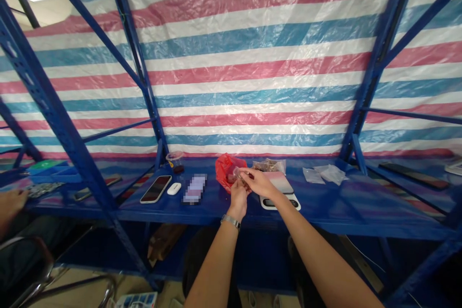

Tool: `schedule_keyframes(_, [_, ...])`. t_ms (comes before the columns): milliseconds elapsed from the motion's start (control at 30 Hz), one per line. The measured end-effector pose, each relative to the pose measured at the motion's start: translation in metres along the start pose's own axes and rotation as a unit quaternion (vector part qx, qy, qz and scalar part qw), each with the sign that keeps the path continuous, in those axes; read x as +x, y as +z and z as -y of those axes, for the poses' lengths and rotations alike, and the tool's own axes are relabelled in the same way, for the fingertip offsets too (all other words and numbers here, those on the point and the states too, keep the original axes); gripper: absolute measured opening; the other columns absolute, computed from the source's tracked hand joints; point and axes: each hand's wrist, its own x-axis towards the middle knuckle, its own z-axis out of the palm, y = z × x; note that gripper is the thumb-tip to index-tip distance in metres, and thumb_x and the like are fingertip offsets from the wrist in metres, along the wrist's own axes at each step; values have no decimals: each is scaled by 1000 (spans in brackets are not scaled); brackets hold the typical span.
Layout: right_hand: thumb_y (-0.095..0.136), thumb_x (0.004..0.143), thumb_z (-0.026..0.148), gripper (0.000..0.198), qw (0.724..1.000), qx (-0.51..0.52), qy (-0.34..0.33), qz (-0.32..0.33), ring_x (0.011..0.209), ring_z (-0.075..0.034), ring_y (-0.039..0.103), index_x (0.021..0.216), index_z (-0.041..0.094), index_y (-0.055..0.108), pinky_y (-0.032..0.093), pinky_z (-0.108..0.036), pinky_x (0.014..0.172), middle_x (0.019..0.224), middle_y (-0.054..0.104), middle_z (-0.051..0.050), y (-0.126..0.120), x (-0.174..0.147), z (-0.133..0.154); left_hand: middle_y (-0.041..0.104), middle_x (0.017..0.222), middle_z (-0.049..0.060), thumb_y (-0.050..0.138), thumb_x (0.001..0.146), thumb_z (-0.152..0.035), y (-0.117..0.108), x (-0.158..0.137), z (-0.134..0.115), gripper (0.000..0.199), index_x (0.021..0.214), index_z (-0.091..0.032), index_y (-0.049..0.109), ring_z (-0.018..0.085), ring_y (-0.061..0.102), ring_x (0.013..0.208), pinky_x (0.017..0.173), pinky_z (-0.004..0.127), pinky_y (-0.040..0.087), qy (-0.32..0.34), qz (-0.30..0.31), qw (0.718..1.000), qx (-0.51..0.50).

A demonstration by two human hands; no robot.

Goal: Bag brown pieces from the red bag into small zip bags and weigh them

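Observation:
In the head view, my left hand (239,197), with a metal-band watch (231,222) at its wrist, is closed on a small clear plastic bag (236,172). The fingers of my right hand (259,181) are pinched together at the same bag; its contents are too small to make out. Just behind and left of both hands lies an open red plastic bag (223,167). A white digital scale (280,202) sits beneath and to the right of my right wrist. Behind it rests a clear bag of small brownish-gold pieces (271,165).
Flat clear bags (327,173) lie right of the scale. To the left are a phone (156,189), a white earbud case (174,188), another phone with a blurred screen (195,188) and a plastic cup (176,161). Blue rack posts (139,67) flank the shelf. Another person's hand (12,204) is far left.

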Motion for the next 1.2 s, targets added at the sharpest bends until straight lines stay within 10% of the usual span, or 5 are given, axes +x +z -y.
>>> schedule_keyframes(700, [59,96,42,34,998,32,-30,-45,111,-24,71,121,22,71,54,-40,103,121,76,-9,-2,-3,-3,67,76,2,47,104,-38,6,-7,-9,35,131,-18,57,13,63,58,56,23,49,15,-15,990,137])
schedule_keyframes(833, [63,91,49,43,988,87,-19,-128,98,-22,73,122,19,67,57,-39,95,108,77,-10,-15,-1,-12,74,109,14,47,103,-36,4,-9,-16,48,147,-18,51,24,73,100,89,37,57,135,-9,947,290])
schedule_keyframes(933, [68,85,50,42,982,103,0,-157,95,-23,74,112,18,70,58,-40,93,104,78,-10,-28,-2,-17,61,143,16,47,103,-33,4,-14,-22,51,152,-19,48,27,55,138,119,42,40,243,33,894,374])
schedule_keyframes(1200, [69,82,45,31,977,87,49,-186,84,-24,75,97,18,73,59,-34,77,93,79,-8,-62,-9,-25,61,142,16,43,105,-41,7,-27,-30,59,161,-24,36,28,59,132,114,45,45,264,86,843,461])
